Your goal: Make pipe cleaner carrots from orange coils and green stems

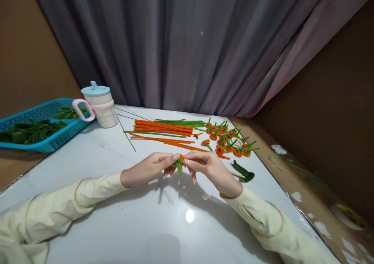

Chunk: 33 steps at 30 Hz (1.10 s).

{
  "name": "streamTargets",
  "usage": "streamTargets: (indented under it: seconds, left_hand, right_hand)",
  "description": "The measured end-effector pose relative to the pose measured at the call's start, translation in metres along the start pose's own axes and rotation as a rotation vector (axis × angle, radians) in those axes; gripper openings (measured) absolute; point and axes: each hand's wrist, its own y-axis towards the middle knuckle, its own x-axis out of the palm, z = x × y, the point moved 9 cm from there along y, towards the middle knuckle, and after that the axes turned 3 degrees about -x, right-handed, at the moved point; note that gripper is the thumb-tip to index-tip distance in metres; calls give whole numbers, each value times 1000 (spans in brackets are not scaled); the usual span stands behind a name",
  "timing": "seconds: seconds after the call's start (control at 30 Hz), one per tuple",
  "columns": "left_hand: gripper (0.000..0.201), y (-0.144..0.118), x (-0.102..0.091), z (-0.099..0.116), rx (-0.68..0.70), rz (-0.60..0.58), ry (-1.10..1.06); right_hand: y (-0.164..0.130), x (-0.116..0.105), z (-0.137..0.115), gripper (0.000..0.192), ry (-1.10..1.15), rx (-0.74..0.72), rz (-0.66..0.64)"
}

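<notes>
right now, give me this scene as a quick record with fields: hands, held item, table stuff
left hand: left hand pinches the orange and green pipe-cleaner piece
right hand: right hand pinches the same piece from the other side
straight stems: orange pipe cleaners, green pipe cleaners
finished pile: small orange flowers
far left: lidded cup, blue basket holding green pieces
surface: white table

Small orange coiled pipe-cleaner flower with green fuzzy stem (179, 163): pinched between fingertips of left hand (152, 167) and right hand (208, 167), held above white table. Orange coil on top, mostly hidden by fingers; green stem hangs down, tilted, below fingertips.
</notes>
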Motion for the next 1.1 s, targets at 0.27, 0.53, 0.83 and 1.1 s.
streamTargets:
  seconds: [0.27, 0.53, 0.83, 1.1]
  left_hand:
    - [45, -5, -9, -2, 29, 185, 139]
    - [41, -7, -14, 1, 60, 259, 222]
    - [36, -8, -14, 5, 189, 347, 453]
    - [50, 68, 6, 6, -25, 97, 406]
  right_hand:
    - [-1, 17, 13, 35, 147, 143, -90]
    - [-7, 2, -14, 29, -148, -127, 157]
    - [-4, 8, 1, 32, -215, -91, 107]
    - [-80, -62, -23, 32, -593, -37, 252]
